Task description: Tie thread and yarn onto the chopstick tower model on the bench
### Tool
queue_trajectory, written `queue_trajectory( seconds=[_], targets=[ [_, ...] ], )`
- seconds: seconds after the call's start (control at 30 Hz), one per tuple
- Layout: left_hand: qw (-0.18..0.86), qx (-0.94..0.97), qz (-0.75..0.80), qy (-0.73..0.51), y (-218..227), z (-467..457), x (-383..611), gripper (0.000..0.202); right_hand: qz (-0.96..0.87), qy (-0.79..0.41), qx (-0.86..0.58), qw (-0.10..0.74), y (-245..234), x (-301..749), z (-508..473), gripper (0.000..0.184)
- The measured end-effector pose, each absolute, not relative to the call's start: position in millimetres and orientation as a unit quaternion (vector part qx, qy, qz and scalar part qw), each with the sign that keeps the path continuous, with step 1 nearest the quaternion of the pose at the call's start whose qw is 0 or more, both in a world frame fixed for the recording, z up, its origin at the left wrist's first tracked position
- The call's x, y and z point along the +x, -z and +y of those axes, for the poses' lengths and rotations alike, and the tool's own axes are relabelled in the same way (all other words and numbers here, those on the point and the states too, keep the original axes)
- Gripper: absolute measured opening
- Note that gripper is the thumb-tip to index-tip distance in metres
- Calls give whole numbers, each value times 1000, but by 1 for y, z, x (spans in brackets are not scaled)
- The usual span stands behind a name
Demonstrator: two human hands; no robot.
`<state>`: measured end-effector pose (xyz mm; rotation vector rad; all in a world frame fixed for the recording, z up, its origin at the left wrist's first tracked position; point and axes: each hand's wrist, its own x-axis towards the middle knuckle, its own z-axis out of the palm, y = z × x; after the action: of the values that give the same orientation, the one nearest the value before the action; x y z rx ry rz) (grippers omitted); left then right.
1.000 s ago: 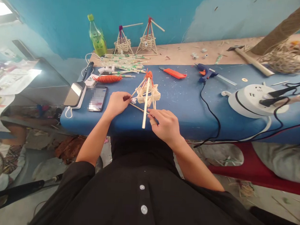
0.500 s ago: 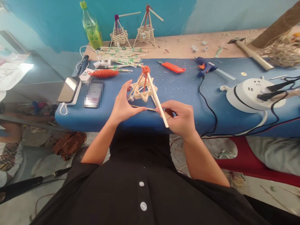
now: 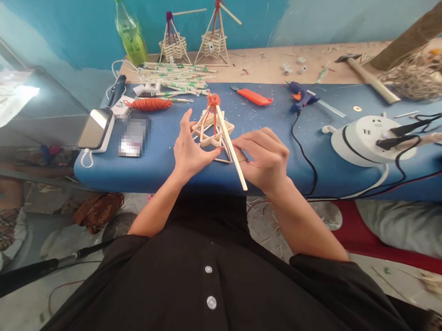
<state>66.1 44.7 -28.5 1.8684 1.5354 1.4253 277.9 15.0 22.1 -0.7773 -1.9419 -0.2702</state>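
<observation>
Fingers (image 3: pixel 186 120) of L hand (image 3: pixel 190 156) spread wide, thumb round the front of the stick frame (image 3: pixel 207 143), the others at its L side; frame held betw. them, prob. that way to steady a light thing w/o crushing it. R hand (image 3: pixel 267 158) curled, tips close tog. by frame's R lower part, partly behind the long stick (image 3: pixel 233 152); can't tell if they pinch a stick or only touch. Frame is upright at near side of blue-topped desk (image 3: pixel 151 165), approx. centre, prob. for easy reach w/ both hands; can't tell if base bears fully on desk. Long stick slants from the orange-tied top (image 3: pixel 214 101) down twd. wearer, R of centre. Cutter (image 3: pixel 255 97) & glue gun (image 3: pixel 297 96) lie behind, to R, likely so R hand gets them quickly; gun's cord runs fwd. to desk edge. Loose sticks (image 3: pixel 169 75) & orange yarn (image 3: pixel 150 104) sit back L, prob. as supply, off the work spot. Two similar frames (image 3: pixel 214 41) stand at back by wall, prob. out of harm's way.
</observation>
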Motion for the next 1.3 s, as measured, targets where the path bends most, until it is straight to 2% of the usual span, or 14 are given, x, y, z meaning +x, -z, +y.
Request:
queue_trajectory(
  seconds=[0.27, 0.5, 0.77, 0.97, 1.2, 1.3],
  targets=[
    [130, 674, 509, -519, 28, 38, 59, 128, -820, 91, -301, 478, -28, 273, 24, 17],
    [124, 690, 479, -528, 32, 38, 56, 126, -835, 75, -354, 414, -25, 275, 27, 18],
    [121, 682, 497, -524, 35, 40, 56, 132, -852, 191, -334, 354, -35, 282, 25, 24],
    [120, 682, 496, -525, 37, 42, 55, 133, -879, 189, -338, 279, -42, 279, 19, 31],
    [125, 685, 496, -519, 37, 43, 54, 129, -897, 174, -288, 288, -42, 277, 21, 31],
    [128, 682, 497, -520, 35, 42, 54, 126, -893, 137, -269, 333, -39, 276, 25, 30]
  ],
)
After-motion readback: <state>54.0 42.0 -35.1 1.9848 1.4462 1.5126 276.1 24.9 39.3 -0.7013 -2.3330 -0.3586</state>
